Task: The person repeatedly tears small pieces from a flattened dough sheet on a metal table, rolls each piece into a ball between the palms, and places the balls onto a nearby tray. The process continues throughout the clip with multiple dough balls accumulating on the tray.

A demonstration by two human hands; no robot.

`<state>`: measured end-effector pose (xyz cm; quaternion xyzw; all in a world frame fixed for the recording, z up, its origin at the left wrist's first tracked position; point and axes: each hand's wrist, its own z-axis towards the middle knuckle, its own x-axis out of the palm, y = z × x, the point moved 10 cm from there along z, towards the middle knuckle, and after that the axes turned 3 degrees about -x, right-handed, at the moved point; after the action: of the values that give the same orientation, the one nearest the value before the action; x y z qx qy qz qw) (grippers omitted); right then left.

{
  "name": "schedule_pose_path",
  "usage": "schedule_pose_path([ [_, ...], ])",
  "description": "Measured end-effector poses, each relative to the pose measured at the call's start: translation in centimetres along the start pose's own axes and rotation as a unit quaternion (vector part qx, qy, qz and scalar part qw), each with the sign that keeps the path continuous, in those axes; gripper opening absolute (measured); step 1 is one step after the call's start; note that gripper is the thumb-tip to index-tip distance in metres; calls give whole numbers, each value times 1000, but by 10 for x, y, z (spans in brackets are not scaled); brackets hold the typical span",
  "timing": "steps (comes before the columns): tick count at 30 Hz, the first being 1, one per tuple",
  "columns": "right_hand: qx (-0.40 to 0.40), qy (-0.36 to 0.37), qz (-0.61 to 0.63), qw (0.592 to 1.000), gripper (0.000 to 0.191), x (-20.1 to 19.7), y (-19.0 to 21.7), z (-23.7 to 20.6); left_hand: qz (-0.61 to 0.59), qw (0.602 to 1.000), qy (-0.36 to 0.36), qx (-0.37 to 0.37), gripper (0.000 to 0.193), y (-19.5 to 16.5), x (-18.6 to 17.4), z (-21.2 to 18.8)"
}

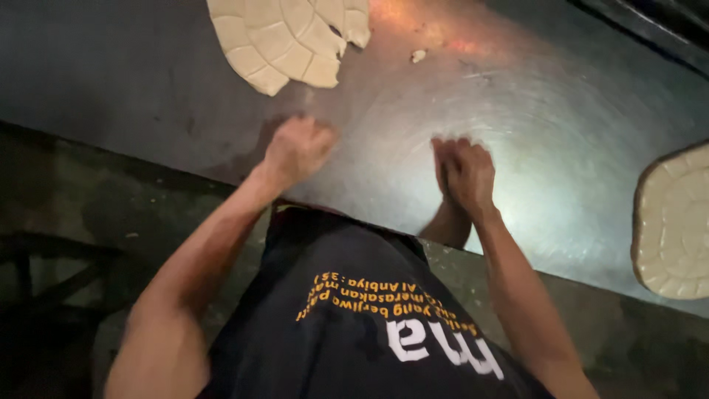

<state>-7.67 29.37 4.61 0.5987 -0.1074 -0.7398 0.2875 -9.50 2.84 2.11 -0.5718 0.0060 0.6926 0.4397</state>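
Observation:
My left hand (pixel 299 148) is a closed fist, blurred by motion, just over the near part of the steel table (pixel 561 96). My right hand (pixel 467 171) is also closed, knuckles up, about a forearm's length to the right of it. Whether either fist pinches anything I cannot make out. Between and beyond the hands the metal shows a glossy round smear (pixel 473 111). A pale slab of dough scored into pieces (pixel 284 37) lies at the far left, beyond my left hand. Another scored slab (pixel 676 222) lies at the right edge of the view.
A small crumb of dough (pixel 419 55) lies near the far slab. The table's near edge (pixel 148 159) runs diagonally from the left down to the right. Below it are a dark floor and a dark frame (pixel 44 273) at lower left.

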Motion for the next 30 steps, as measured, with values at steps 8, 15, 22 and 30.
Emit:
schedule_pose_path([
  [8,-37,-28,88,995,13,43,28,11,-57,998,-20,-26,18,-55,44,-1],
  [15,24,-4,54,998,21,-14,6,-79,0,997,75,-13,37,-42,-49,-63],
  [22,117,1,187,975,43,-6,3,-36,-163,950,1,-265,35,-50,-12,25],
  [30,-8,-94,130,987,34,-72,-30,30,-232,967,-45,-96,65,-128,28,155],
])
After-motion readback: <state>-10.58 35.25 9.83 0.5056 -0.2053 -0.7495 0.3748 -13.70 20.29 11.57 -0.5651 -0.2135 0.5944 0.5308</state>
